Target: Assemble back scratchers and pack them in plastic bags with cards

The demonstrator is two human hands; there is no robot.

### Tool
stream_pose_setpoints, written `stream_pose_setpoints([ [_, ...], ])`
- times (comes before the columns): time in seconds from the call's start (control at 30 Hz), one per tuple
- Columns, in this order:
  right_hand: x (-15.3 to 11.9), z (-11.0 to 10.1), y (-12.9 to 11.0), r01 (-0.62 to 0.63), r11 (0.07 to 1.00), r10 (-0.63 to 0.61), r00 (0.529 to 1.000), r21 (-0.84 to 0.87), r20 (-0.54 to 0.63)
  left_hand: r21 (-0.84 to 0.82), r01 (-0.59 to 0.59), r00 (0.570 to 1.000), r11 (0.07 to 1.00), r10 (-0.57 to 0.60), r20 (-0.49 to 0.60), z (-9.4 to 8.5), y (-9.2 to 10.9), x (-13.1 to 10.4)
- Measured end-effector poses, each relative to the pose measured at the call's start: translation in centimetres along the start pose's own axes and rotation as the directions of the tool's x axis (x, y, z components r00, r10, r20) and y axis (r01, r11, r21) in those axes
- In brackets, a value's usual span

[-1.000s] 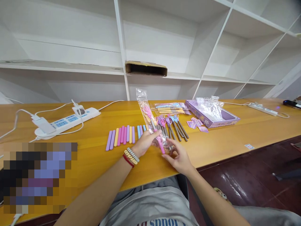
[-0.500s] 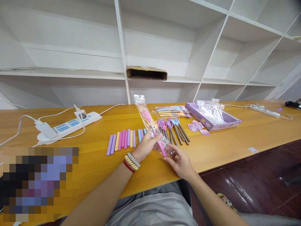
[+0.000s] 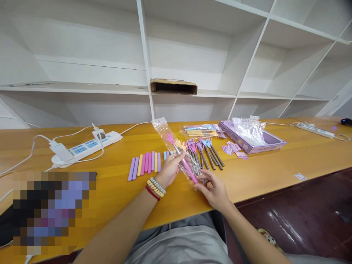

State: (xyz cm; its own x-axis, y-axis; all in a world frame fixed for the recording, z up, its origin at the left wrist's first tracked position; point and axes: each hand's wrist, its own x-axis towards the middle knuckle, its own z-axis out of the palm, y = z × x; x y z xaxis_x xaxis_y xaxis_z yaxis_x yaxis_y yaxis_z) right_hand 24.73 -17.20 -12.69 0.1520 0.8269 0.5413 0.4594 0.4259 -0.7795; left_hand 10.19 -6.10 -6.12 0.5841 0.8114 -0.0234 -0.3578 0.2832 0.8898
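where wooden desk point(image 3: 264, 168) fronts white shelves point(image 3: 96, 88), left hand point(image 3: 168, 171) and right hand point(image 3: 216, 192), fingers point(image 3: 179, 157) seemingly round bagged pink scratcher point(image 3: 189, 169)

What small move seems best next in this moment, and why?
Probably a gentle nudge from the right hand on the lower end of the pink handle, easing it up the clear bag while the left hand steadies the middle. The right fingers are at that end, and spare bag shows beyond the pink claw.
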Motion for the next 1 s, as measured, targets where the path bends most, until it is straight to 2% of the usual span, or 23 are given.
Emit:
stream_pose_setpoints([
  [0.3,0.1,-0.2,0.2,-0.040,0.999,0.039,0.997,-0.012,-0.059,0.053,0.093,0.995,0.994,-0.095,0.027,0.3,-0.3,-0.2],
  [0.43,0.3,-0.3,-0.1,-0.022,0.998,0.018,0.997,-0.053,-0.075,0.092,0.111,0.990,0.990,-0.118,0.081,0.3,-0.7,-0.3],
  [0.57,0.4,-0.4,-0.4,-0.010,0.995,0.007,0.999,-0.101,-0.031,0.112,0.121,0.983,0.986,-0.135,0.126,0.4,-1.0,-0.5],
  [0.77,0.2,-0.5,-1.0,0.018,0.995,-0.012,0.998,-0.096,0.067,0.182,0.126,0.981,0.975,-0.150,0.121,0.3,-1.1,-0.4],
  [1.0,0.1,-0.6,-1.1,0.089,0.990,-0.078,0.992,-0.110,0.100,0.246,0.180,0.970,0.952,-0.214,0.118,-0.1,-1.2,-0.4],
])
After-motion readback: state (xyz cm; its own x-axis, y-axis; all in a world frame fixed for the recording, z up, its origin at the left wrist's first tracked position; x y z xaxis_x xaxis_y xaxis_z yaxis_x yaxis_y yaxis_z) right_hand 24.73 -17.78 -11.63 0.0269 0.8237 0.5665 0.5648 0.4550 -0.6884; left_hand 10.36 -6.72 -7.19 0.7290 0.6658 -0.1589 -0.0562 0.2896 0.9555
